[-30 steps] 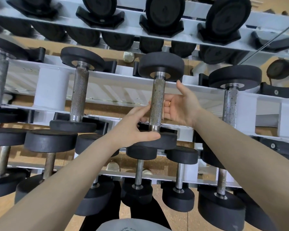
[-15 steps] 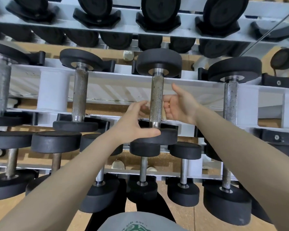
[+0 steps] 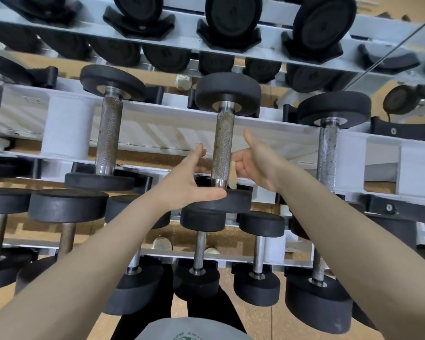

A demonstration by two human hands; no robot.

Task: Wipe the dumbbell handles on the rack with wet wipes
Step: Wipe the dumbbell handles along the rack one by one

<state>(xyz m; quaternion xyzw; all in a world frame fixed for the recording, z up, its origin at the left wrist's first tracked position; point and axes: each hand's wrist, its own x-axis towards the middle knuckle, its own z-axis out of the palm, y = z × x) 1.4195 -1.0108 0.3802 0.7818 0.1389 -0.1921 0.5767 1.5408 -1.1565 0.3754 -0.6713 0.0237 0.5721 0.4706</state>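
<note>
Now rack (image 3: 157, 141) holds dumbbell (image 3: 223, 148); both hands flank its handle.

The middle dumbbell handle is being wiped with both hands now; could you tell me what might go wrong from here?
1. The soiled wipe in the right hand is small and dangling; it might slip out.
2. The left hand thumb rests on the dumbbell's near head; pushing there could shift it on the rack.

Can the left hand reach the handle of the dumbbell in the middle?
Probably yes. The left hand is open right beside the handle, with nothing between them. The right hand sits on the other side with a wipe.
</note>
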